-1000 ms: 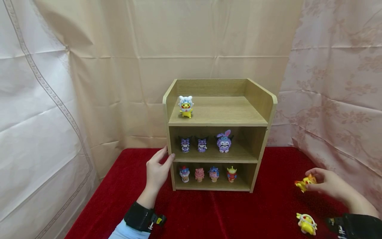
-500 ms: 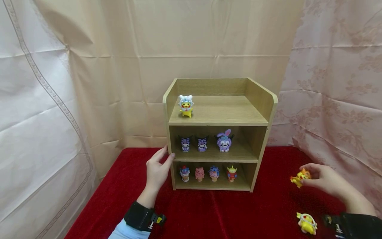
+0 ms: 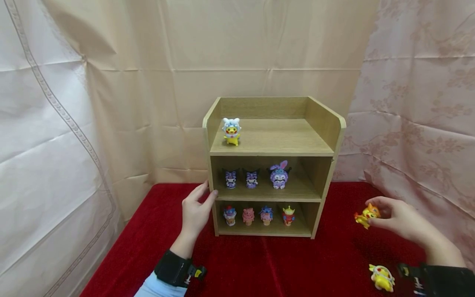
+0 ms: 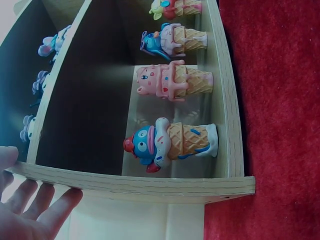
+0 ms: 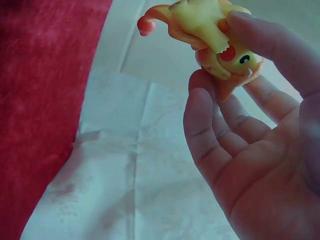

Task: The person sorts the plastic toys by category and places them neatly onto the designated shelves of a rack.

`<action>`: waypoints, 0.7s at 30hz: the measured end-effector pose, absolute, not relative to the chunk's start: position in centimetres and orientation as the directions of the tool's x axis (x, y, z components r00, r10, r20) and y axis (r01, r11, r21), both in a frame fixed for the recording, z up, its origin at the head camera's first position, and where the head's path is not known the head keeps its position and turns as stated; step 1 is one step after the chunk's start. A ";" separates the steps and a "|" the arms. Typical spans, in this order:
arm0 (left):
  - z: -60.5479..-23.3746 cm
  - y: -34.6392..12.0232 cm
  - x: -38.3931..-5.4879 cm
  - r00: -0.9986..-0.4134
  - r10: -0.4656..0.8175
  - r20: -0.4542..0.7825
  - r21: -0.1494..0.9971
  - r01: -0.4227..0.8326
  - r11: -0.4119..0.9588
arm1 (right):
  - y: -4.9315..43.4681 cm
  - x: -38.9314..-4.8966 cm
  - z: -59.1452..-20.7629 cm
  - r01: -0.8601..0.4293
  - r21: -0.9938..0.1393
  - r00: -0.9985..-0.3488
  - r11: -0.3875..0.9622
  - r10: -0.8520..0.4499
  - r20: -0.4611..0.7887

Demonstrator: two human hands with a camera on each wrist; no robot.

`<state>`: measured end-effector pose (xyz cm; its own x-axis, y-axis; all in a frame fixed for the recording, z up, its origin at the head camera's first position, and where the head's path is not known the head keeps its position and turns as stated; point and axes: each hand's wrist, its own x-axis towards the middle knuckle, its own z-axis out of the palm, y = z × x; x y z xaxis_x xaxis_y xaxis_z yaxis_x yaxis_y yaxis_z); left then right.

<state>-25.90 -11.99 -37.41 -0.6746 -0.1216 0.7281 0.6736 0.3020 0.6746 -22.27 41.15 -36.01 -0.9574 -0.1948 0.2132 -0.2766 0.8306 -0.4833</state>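
A small wooden shelf unit (image 3: 272,154) stands on the red cloth. My left hand (image 3: 196,212) holds its left side panel, thumb at the front edge and fingers along the outside; in the left wrist view the fingers (image 4: 60,207) lie against the panel. On the right, my right hand (image 3: 404,220) pinches a yellow-and-orange Pikachu figurine (image 3: 367,215) above the cloth. The right wrist view shows that figurine (image 5: 210,37) tilted between thumb and fingertips. Another yellow figurine (image 3: 382,278) with a white band lies on the cloth near the right wrist.
A yellow figurine in a pale blue hood (image 3: 231,133) stands at the top shelf's left. Three purple figurines (image 3: 251,180) stand on the middle shelf. Several figurines, including a pink one (image 3: 248,216), line the bottom shelf. Curtains (image 3: 419,103) hang behind and beside the table.
My right hand has moved left and slightly up with the Pikachu figurine in its fingers. The left hand has kept its place on the shelf unit.
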 end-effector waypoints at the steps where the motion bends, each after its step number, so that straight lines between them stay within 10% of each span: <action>1: -37.4 -12.0 -25.9 -0.673 -0.122 0.730 0.673 0.676 0.299 | 41.0 -22.2 -35.8 -0.281 -0.473 -0.956 0.835 -0.200 0.216; 21: -37.6 -11.9 -26.1 -0.660 -0.131 0.740 0.664 0.685 0.299 | 36.6 -20.9 -33.4 -0.367 -0.396 -0.919 0.842 -0.263 0.292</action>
<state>-26.07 -11.88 -37.57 -0.6599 -0.1310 0.7399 0.6851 0.2995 0.6641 -20.88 36.56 -33.42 -0.9195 -0.2632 0.2921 -0.3668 0.8419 -0.3959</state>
